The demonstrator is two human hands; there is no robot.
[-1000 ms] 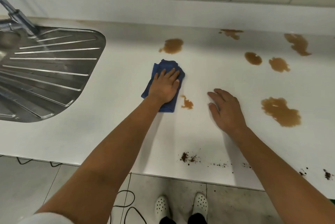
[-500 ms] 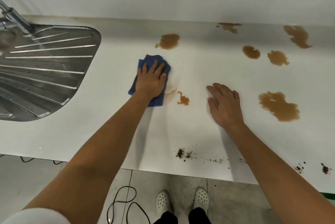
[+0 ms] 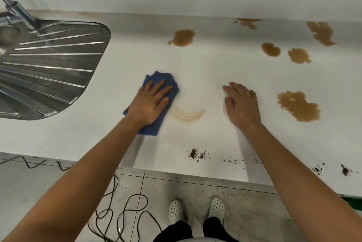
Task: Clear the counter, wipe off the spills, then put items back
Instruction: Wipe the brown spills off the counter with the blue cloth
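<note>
White table [image 3: 215, 77] carries brown spills [image 3: 298, 105]. My left hand [image 3: 149, 104] presses the blue cloth [image 3: 154, 80] flat, grip released, beside a smear [image 3: 188, 114]; my right hand [image 3: 242, 104] rests open on it

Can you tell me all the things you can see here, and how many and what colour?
cloth: one, blue, flat on the counter under the left hand
brown puddles: six, light brown, spread over the middle and right of the counter
smear: one, pale brown streaks, just right of the cloth
crumbs: several small dark brown patches, along the counter's near edge
counter: one, white
draining board: one, shiny metal, at the left
tap: one, metal, top left
cable: black, looped on the floor tiles
shoes: two, white with holes, on the floor
left hand: pressing flat on the cloth
right hand: resting flat on the bare counter
</note>
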